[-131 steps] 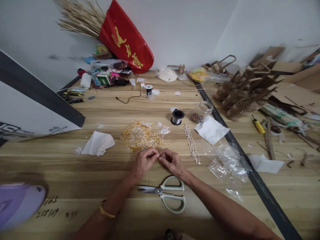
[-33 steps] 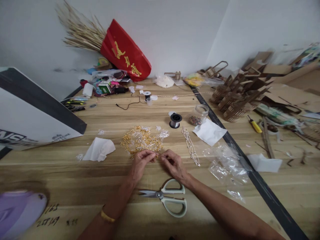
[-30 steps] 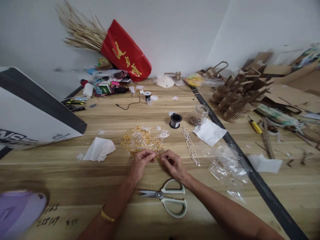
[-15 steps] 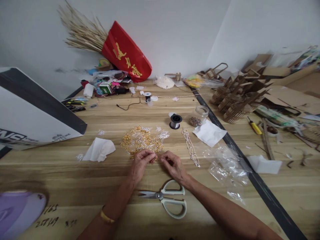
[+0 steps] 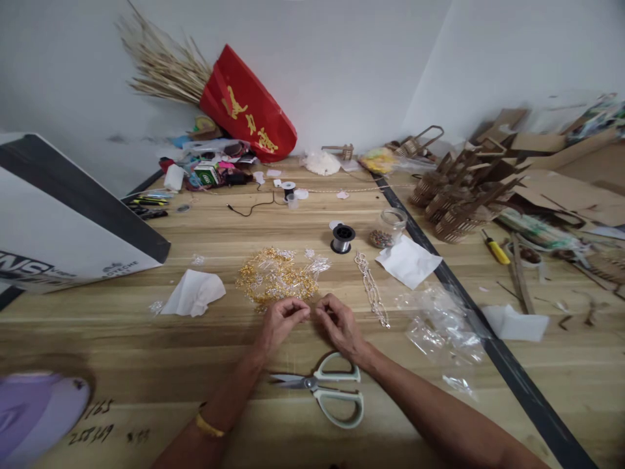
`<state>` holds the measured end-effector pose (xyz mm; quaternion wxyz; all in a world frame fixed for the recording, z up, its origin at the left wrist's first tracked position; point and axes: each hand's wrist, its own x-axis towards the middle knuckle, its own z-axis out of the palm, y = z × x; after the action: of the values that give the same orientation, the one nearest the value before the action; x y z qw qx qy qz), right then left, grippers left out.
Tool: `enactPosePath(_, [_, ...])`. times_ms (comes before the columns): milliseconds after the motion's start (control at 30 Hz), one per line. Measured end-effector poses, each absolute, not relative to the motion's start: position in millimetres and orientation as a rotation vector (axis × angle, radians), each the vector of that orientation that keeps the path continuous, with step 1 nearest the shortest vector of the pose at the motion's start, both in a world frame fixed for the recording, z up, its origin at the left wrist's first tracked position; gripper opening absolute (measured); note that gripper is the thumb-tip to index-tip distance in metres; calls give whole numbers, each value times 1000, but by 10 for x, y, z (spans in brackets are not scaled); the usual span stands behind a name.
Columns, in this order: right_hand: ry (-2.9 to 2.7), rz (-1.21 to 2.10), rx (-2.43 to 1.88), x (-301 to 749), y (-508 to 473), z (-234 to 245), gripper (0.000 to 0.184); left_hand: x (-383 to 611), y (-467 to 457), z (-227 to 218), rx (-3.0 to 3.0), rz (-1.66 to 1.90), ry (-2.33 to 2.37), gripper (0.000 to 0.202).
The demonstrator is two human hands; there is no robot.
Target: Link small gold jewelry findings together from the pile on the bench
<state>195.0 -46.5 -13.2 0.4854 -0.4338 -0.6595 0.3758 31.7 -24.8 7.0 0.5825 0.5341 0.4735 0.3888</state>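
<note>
Just in front of the gold and silver bead pile (image 5: 278, 273), my left hand (image 5: 283, 320) pinches with thumb and index finger. Facing it across a narrow gap, my right hand (image 5: 338, 320) is closed in a pinch as well. Whatever sits between the fingertips is too small to make out. Scissors (image 5: 336, 394) with pale handles lie below my hands, blades pointing left. A beaded strand (image 5: 372, 290) rests to the right of my right hand. Farther back stands a black spool of wire (image 5: 343, 239).
A glass jar with beads (image 5: 388, 228) and white paper (image 5: 409, 262) stand right of the spool. Clear plastic bags (image 5: 442, 326) lie at right, crumpled paper (image 5: 194, 293) at left. Small woven baskets (image 5: 456, 202) fill the back right; a white box (image 5: 83, 221) stands at left.
A small reddish piece seen at my left fingertips is now out of sight. My left hand has turned slightly and its fingertips sit a little nearer the right hand.
</note>
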Motion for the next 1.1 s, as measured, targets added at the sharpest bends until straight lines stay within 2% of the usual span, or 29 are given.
enactPosePath(1100, [-1576, 904, -1025, 1952, -484, -118, 17, 322, -253, 126, 1229, 882, 1156, 13])
